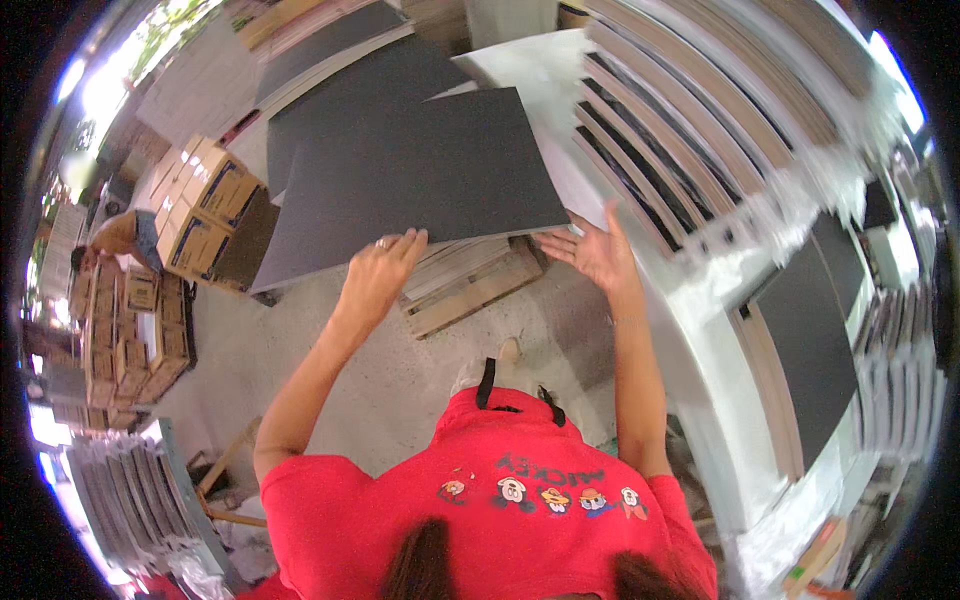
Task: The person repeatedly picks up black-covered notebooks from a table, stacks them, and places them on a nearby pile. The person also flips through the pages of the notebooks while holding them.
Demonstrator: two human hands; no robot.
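A large, thin dark grey board (430,170) is held up in front of me, its near edge tilted toward my body. My left hand (380,272) has its fingers closed over that near edge, left of the middle. At the board's near right corner is my right hand (600,258), palm turned up and thumb spread away. Its fingertips lie at or just under the edge; whether they bear the board's weight I cannot tell. Behind it lies another dark board (395,75), partly covered by the held one.
Below the board a wooden pallet (475,300) stands on the concrete floor (370,365). Plastic-wrapped stacks of panels (690,120) rise on the right. Cardboard boxes (215,215) are piled at left, where another person (125,240) bends over more cartons. Wrapped panels (130,500) stand at lower left.
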